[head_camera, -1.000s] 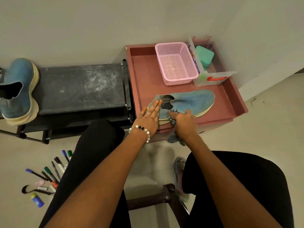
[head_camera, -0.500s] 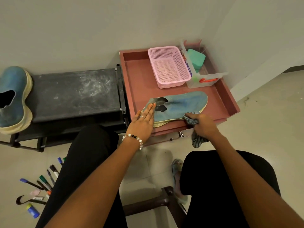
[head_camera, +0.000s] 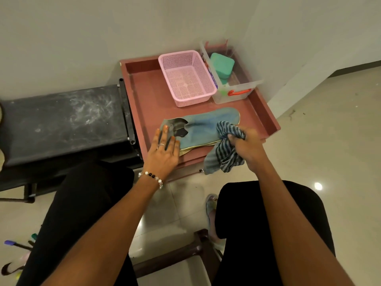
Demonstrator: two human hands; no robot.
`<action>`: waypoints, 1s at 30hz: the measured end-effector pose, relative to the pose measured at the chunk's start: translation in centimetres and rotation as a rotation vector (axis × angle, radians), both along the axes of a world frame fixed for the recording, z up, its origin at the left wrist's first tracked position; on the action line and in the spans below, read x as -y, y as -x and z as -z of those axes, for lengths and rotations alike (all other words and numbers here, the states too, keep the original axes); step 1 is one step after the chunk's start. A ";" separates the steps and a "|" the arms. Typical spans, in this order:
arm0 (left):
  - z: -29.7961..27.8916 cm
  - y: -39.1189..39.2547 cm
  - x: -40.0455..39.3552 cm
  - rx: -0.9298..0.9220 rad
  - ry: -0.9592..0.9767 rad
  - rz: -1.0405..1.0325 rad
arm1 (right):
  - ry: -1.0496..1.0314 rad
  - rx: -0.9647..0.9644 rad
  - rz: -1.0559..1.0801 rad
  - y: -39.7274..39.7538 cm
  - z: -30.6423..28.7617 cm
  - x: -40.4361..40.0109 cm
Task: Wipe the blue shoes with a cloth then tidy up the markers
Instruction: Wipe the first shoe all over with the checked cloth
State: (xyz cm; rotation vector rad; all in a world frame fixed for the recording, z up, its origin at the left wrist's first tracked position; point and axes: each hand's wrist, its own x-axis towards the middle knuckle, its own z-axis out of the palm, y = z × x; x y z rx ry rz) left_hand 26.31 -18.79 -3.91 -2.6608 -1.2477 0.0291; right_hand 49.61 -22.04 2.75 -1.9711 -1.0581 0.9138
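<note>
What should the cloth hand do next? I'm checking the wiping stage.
Probably bring the cloth back down onto the shoe and stroke toward the toe. The right hand grips the cloth bunched at the shoe's near edge, mostly off it, while the left hand rests flat on the heel end, steadying it on the tray.

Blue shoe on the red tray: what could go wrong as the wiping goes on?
1. The blue shoe lies near the red tray's front edge, steadied only by the left hand's flat fingers at the heel; a hard stroke might push it off.
2. The striped cloth in the right hand dangles past the edge and may snag.
</note>
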 end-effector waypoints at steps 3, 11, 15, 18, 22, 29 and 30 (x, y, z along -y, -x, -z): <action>0.0 -0.1 -0.3 0.006 -0.006 0.057 | -0.029 -0.066 0.115 -0.6 -0.2 0.3; -2.4 0.9 -0.6 0.153 0.068 0.048 | -0.245 0.122 0.307 0.7 -2.5 0.8; -3.1 2.2 -0.7 0.206 0.156 0.012 | -0.394 0.351 0.169 1.6 -3.0 0.5; -3.0 2.8 -0.9 0.234 0.242 -0.028 | -0.356 0.488 -0.053 4.0 -1.2 -0.1; -3.1 2.7 -0.9 0.297 0.331 -0.140 | -0.212 0.674 -0.247 9.2 1.5 -0.1; -2.9 2.6 -0.5 0.287 0.357 -0.285 | -0.395 0.852 -0.752 11.5 2.5 -0.6; -3.0 2.6 -0.5 0.297 0.361 -0.289 | -0.443 0.898 -0.757 10.3 2.4 -1.0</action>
